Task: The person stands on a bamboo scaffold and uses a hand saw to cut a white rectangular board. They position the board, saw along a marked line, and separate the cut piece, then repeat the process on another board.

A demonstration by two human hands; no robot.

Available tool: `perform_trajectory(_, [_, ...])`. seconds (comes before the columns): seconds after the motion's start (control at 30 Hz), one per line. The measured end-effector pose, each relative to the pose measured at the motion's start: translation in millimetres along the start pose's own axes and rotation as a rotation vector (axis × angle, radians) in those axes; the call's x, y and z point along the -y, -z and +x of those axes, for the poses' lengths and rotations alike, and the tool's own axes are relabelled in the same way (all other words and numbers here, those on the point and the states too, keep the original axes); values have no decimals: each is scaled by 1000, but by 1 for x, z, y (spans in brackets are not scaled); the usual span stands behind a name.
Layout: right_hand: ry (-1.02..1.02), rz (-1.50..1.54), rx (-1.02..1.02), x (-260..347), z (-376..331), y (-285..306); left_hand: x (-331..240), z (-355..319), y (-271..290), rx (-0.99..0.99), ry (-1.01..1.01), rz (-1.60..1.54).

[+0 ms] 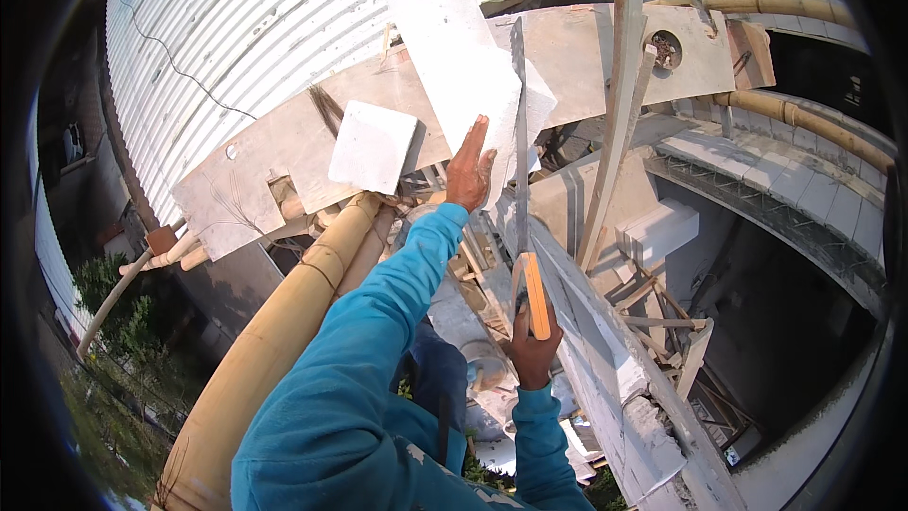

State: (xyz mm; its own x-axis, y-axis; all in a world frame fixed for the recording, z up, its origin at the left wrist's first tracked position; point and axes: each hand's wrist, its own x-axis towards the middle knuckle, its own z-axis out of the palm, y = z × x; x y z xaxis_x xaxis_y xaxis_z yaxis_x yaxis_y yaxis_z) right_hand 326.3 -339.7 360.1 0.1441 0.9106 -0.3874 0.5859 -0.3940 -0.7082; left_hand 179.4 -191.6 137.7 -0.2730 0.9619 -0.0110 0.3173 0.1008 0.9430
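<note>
My right hand [534, 350] is wrapped round the orange handle of a handsaw [521, 151]. The long metal blade points away from me, along the right side of a large white lightweight block [449, 47]. Part of the block shows on the blade's far right side; whether the blade is in a cut I cannot tell. My left hand [470, 170] lies flat on the block's near end, fingers stretched out, just left of the blade. Beside it to the left, a smaller square white block [373, 148] rests on the plank.
A board walkway [567, 57] runs across under the blocks, with a round bowl [665, 49] at its right. A thick bamboo pole [274, 341] slants at left, and an upright timber [619, 104] rises right of the saw. Beyond lies a corrugated roof [236, 47]; a deep drop opens at right.
</note>
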Motion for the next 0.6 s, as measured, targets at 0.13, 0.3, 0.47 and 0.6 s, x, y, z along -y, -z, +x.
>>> perform_trajectory(0.13, [-37,-36,-6,5,-12,7,1,-7,-3,3,-40,6])
perform_trajectory(0.3, [83,-204,18,22,-30,13,9,-12,2,25,-62,27])
perform_trajectory(0.47, [29,-154,22,47,-56,28,9,-11,6,28,-32,-10])
perform_trajectory(0.6, [-42,9,45,65,31,13,5,-7,0,45,-16,40])
